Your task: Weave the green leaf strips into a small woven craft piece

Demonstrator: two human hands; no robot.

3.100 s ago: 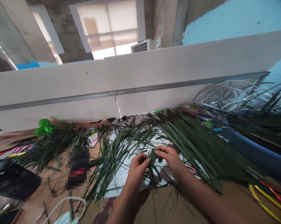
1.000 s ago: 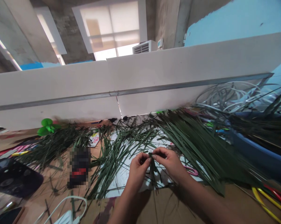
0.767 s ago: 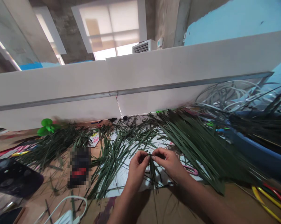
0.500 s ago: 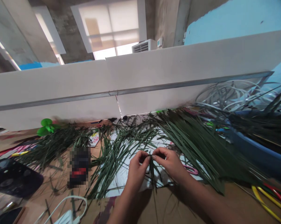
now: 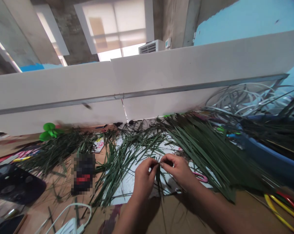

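Note:
My left hand (image 5: pixel 145 174) and my right hand (image 5: pixel 177 169) meet at the middle, thumb and forefinger of each pinched together. Between the fingertips is a small bundle of green leaf strips (image 5: pixel 158 178), its ends hanging down below the hands. A long thin strand trails from it toward the front edge. Beneath the hands lies a white sheet (image 5: pixel 126 182) scattered with cut leaf strips (image 5: pixel 115 169). Right of my right hand, a pink scissor handle (image 5: pixel 200 177) shows, partly covered by leaves.
Long green leaves (image 5: pixel 203 146) fan out on the right beside a blue tub (image 5: pixel 266 149). Yellow handles (image 5: pixel 276 208) lie at front right. At left are a black device (image 5: pixel 17 183), a white cable (image 5: pixel 86 208) and a green propeller-like piece (image 5: pixel 49 130). A white partition (image 5: pixel 161 74) closes the back.
Both hands stay nearly in place, still pinching the leaf bundle, which has turned slightly and hangs closer together. A small dark blur appears in front of the partition at left.

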